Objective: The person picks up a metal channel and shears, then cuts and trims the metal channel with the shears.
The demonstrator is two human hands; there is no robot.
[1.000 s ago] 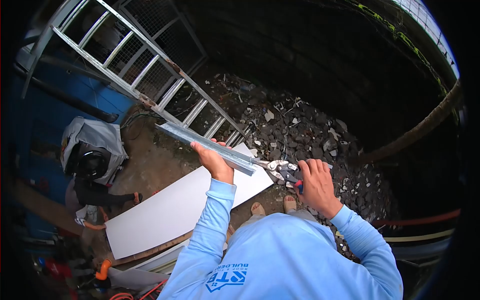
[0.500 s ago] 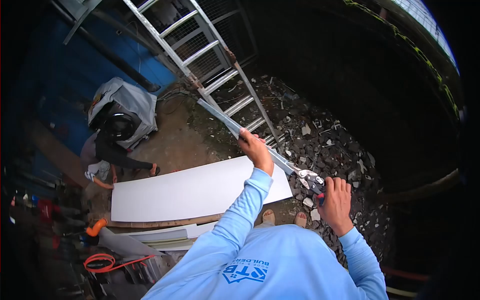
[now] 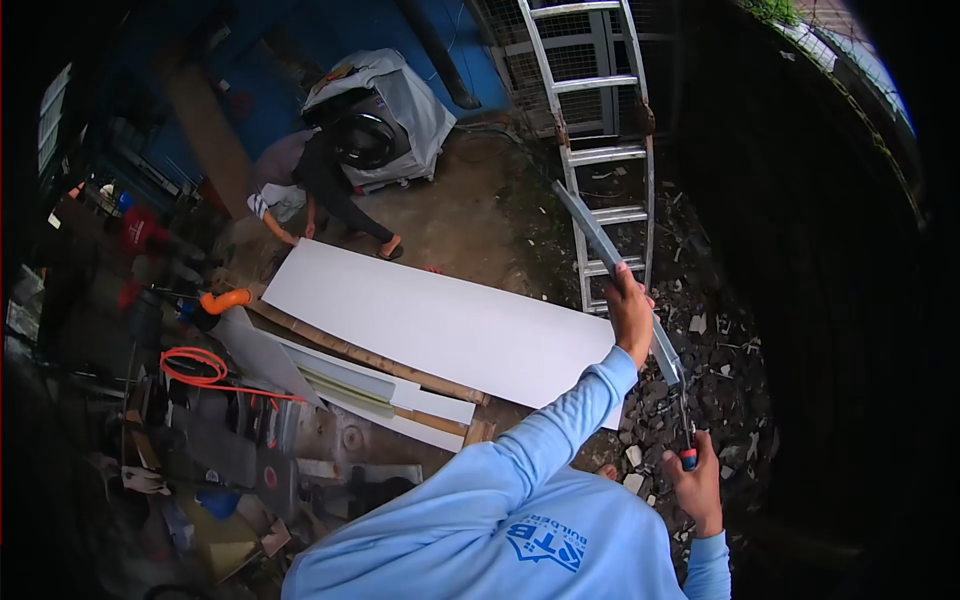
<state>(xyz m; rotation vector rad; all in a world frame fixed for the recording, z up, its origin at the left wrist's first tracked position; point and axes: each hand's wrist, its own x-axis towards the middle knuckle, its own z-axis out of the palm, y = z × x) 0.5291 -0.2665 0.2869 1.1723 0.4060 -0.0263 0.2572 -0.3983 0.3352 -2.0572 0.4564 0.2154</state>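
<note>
Metal strip (image 3: pixel 597 232) in my left hand (image 3: pixel 631 315), which is wrapped around it nearer the snips end; far end slants up across the ladder (image 3: pixel 608 155) in my view. Right hand (image 3: pixel 698 488) grips the snips (image 3: pixel 687 425), their tip at the strip's near end, over the rubble (image 3: pixel 725 400).

Progress, as I judge it: snips placed at the strip, strip in one long length, no cut-off piece seen. Whether the blades have bitten in, cannot tell; the cutting looks unfinished.

Against half a second ago: view has swung round, ladder more upright in it and the white board (image 3: pixel 440 335) sloping the other way. Strip runs steeper; snips now show edge-on rather than flat. Both grips kept. Co-worker (image 3: pixel 340 195) still bent at the board's far end.
</note>
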